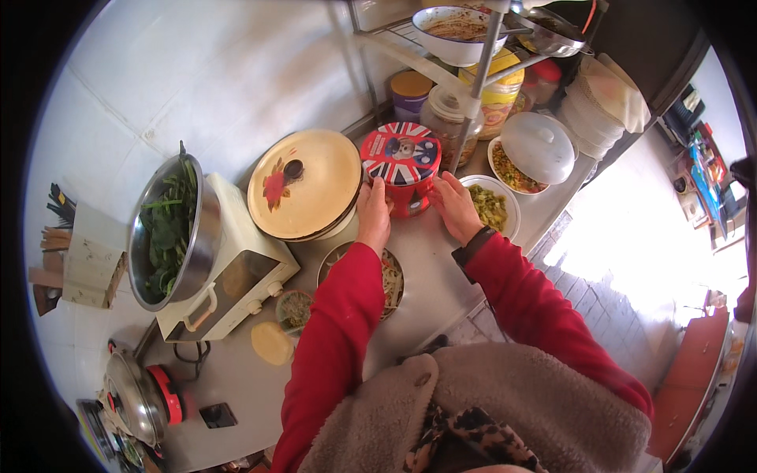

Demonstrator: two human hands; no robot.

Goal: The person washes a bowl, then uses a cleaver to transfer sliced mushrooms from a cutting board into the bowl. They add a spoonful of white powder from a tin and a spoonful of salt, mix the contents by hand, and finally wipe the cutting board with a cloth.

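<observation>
A round red tin (pixel 402 155) with a Union Jack pattern and an animal picture on its lid stands upright on the metal counter. My left hand (pixel 375 214) is at its near left side, the fingers against the tin. At its right side is my right hand (pixel 454 206), with fingers spread along the wall. Both hands hold the tin between them. To the left sits an enamel pot with a cream, flower-painted lid (pixel 304 184). A white bowl of chopped green vegetables (pixel 489 207) lies beside my right wrist. Under my left forearm, a bowl of shredded food (pixel 392 282) is partly hidden.
A toaster oven (pixel 233 290) carries a steel basin of leafy greens (pixel 171 230). A metal rack (pixel 473 106) stands over jars behind the tin. Lower left are a lidded steel pot (pixel 139 396) and a phone (pixel 218 415). The counter's right edge drops to a tiled floor.
</observation>
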